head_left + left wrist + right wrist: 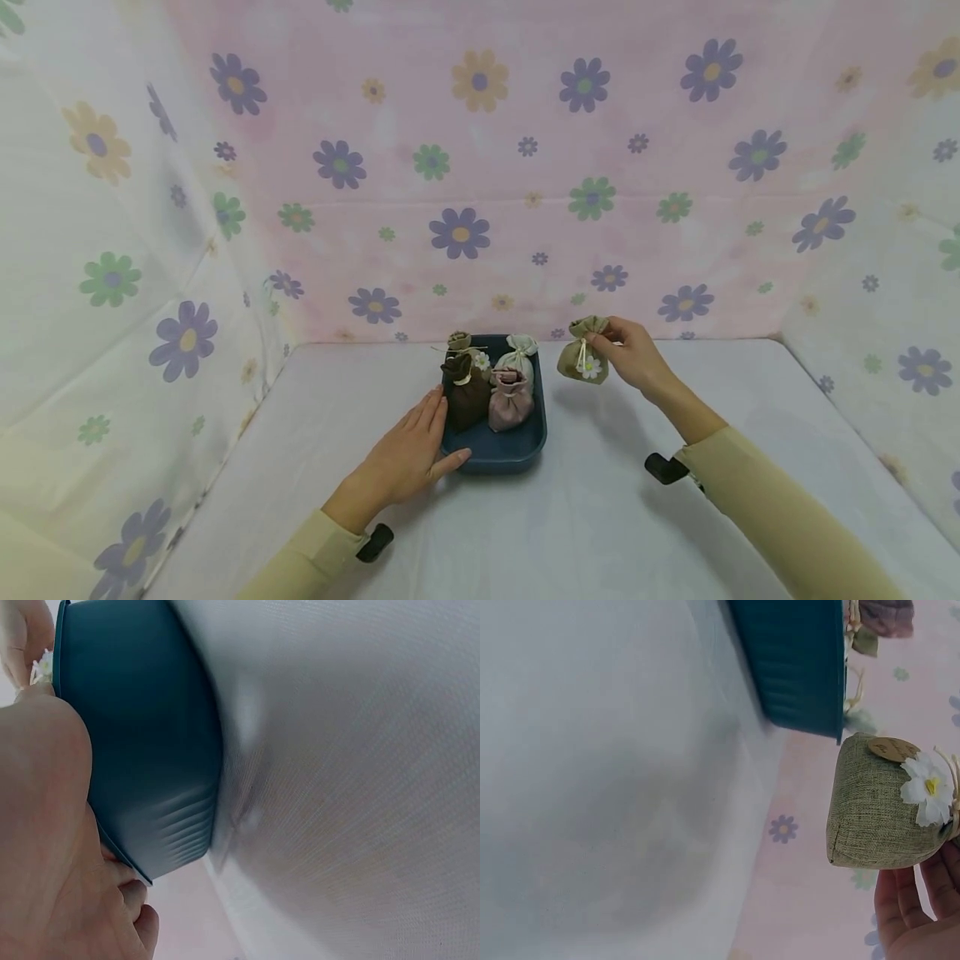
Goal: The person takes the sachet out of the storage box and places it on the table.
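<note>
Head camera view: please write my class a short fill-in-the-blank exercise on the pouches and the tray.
1. The right hand holds an olive pouch decorated with a white ____.
2. The blue tray contains ____ pouches.
3. The left hand rests against the tray's ____ side.

Missing words: flower; four; left

table cover [600, 533]: plain white cloth, spread flat
backdrop [525, 167]: pink cloth printed with purple, green and orange flowers
side walls [90, 292]: pale cloth, same flower print
</note>
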Tool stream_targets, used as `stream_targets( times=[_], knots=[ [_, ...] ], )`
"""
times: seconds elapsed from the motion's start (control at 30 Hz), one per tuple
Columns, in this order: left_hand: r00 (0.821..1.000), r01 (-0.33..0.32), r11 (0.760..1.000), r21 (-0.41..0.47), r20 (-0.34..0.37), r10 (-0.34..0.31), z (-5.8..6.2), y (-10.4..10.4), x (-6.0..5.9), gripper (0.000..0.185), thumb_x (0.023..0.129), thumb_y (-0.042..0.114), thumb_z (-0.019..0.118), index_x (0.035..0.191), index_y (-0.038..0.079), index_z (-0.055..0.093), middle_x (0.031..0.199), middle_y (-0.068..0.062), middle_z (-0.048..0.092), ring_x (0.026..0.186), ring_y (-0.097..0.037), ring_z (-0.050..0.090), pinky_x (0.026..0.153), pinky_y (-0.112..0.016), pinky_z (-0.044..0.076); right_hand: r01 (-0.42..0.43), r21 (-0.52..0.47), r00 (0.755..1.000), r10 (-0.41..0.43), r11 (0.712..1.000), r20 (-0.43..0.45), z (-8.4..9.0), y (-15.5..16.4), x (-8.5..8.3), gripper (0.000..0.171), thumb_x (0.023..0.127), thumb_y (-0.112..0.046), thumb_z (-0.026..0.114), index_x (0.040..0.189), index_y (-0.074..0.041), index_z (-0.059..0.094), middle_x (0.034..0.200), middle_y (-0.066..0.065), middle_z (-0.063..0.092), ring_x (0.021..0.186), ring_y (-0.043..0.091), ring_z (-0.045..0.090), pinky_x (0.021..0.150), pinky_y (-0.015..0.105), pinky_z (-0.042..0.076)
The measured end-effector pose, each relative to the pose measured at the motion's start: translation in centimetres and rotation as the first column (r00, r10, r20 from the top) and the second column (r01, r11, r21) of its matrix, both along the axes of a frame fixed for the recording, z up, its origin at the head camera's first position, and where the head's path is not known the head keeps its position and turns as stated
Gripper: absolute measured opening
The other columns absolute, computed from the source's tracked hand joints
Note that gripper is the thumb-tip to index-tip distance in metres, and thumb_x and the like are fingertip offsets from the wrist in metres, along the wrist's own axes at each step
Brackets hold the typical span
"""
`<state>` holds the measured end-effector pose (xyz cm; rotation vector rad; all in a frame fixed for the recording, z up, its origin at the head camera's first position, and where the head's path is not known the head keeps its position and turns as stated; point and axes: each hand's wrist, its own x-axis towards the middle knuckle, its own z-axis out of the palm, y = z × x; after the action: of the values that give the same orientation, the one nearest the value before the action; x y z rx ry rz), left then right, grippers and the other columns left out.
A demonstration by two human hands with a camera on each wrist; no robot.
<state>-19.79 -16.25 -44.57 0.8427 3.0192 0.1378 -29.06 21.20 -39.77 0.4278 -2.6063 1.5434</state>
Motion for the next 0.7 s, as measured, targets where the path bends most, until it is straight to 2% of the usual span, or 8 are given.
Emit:
stream_targets(
  times=[0.13, 0.37, 0.53, 0.7],
  knots=[
    [1.0, 0.001, 1.0, 0.012, 0.0, -0.001, 0.1, 0.0, 0.1, 0.093, 0.104, 0.066, 0.036, 0.158, -0.01, 0.025, 0.168, -0.027, 0.013, 0.155, -0.038, 0.017, 0.123, -0.051, 0.025, 0.008, -0.012, 1.0, -0.008, 1.0, 0.008, -0.5, -0.1, -1.0, 0.032, 0.107, -0.021, 0.056, 0.121, 0.006, 0.064, 0.124, 0.025, 0.064, 0.122, 0.04, 0.057, 0.098, 0.051, 0.049],
    [1.0, -0.006, 1.0, -0.012, 0.004, 0.006, 0.1, 0.0, 0.1, 0.095, 0.104, 0.068, 0.034, 0.158, -0.009, 0.025, 0.168, -0.026, 0.012, 0.156, -0.038, 0.016, 0.123, -0.051, 0.025, 0.054, -0.015, 0.999, -0.054, 0.998, 0.005, -1.8, -0.1, -2.5, 0.031, 0.107, -0.019, 0.057, 0.119, 0.008, 0.064, 0.121, 0.026, 0.064, 0.119, 0.039, 0.058, 0.092, 0.041, 0.049],
    [1.0, -0.006, 1.0, 0.008, 0.003, 0.006, 0.1, 0.0, 0.1, 0.095, 0.104, 0.068, 0.036, 0.158, -0.009, 0.025, 0.168, -0.026, 0.013, 0.155, -0.039, 0.017, 0.123, -0.052, 0.025, 0.086, -0.012, 0.996, -0.086, 0.996, -0.005, -2.9, -0.2, -3.6, 0.028, 0.106, -0.019, 0.058, 0.113, 0.008, 0.064, 0.122, 0.027, 0.064, 0.119, 0.042, 0.058, 0.092, 0.043, 0.051],
    [1.0, -0.002, 0.999, 0.047, -0.004, 0.002, -0.5, -0.1, 0.0, 0.096, 0.103, 0.069, 0.035, 0.158, -0.009, 0.026, 0.168, -0.027, 0.014, 0.155, -0.039, 0.018, 0.122, -0.052, 0.026, 0.114, 0.019, 0.994, -0.114, 0.993, -0.004, -3.8, -0.1, -4.3, 0.028, 0.107, -0.019, 0.057, 0.114, 0.007, 0.063, 0.124, 0.027, 0.062, 0.12, 0.042, 0.058, 0.092, 0.044, 0.051]
  ],
)
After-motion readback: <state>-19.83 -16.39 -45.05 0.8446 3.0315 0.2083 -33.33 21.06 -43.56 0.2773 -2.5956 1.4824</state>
